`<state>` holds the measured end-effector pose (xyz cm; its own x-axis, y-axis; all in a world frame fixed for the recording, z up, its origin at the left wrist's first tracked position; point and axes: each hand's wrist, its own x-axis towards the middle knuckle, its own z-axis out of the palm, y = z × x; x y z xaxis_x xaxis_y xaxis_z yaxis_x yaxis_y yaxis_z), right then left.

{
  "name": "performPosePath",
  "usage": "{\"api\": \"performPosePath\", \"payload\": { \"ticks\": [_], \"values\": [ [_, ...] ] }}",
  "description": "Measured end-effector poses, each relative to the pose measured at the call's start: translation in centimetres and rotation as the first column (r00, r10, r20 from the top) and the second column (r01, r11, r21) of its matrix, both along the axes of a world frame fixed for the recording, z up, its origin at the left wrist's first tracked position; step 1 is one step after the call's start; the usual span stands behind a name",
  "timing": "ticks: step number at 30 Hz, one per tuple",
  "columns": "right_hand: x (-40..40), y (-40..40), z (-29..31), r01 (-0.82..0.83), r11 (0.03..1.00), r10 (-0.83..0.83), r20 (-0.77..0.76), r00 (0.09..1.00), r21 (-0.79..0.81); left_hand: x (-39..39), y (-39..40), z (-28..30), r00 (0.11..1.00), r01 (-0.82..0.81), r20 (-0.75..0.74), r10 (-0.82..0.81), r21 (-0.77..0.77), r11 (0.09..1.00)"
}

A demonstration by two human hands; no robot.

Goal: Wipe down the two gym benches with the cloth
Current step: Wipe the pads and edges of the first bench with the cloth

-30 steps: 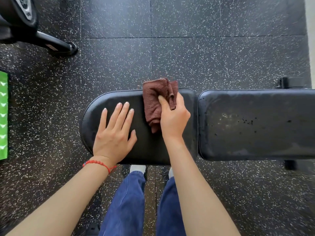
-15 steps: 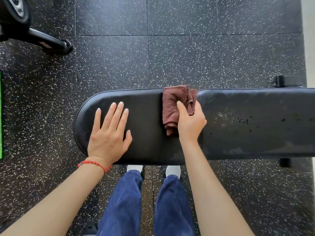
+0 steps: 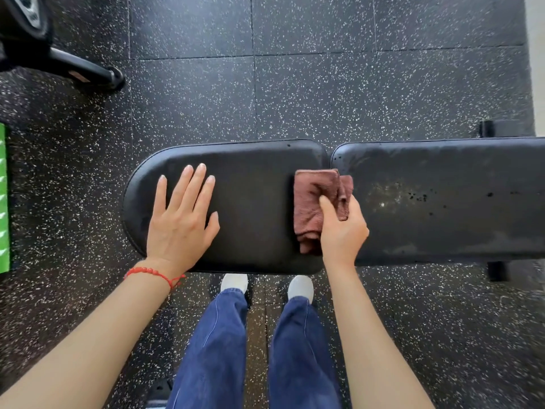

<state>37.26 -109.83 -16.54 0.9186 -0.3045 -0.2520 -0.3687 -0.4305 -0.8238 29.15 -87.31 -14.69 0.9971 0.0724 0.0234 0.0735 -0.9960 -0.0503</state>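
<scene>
Brown cloth (image 3: 312,202) lies bunched at the seat pad (image 3: 253,202) gap, gripped by the right hand (image 3: 342,231). Left hand (image 3: 181,219) rests flat, fingers straight, on the same pad.

single head cam, wide-angle; looks nearly straight down from above bench pads (image 3: 253,208); close range; own forearms, legs, speckled floor (image 3: 324,93) fill frame
</scene>
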Motion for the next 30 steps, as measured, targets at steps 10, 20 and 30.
{"api": "performPosePath", "payload": {
  "ticks": [10, 20, 30],
  "values": [
    [-6.0, 1.3, 0.8, -0.101, 0.991, 0.105, -0.034, 0.994, 0.083, 0.8, -5.9, -1.4, 0.997, -0.067, 0.028, 0.071, -0.133, 0.989],
    [-7.6, 0.7, 0.4, -0.215, 0.968, 0.223, -0.055, 0.973, 0.128, 0.5, -6.0, -2.1, 0.998, -0.050, 0.037, 0.051, -0.031, 0.998],
    [-5.6, -2.9, 0.3, -0.153, 0.979, 0.169, -0.124, 0.978, 0.133, 0.7, -6.9, -2.1, 0.992, -0.112, 0.049, 0.115, -0.074, 0.991]
  ]
}}
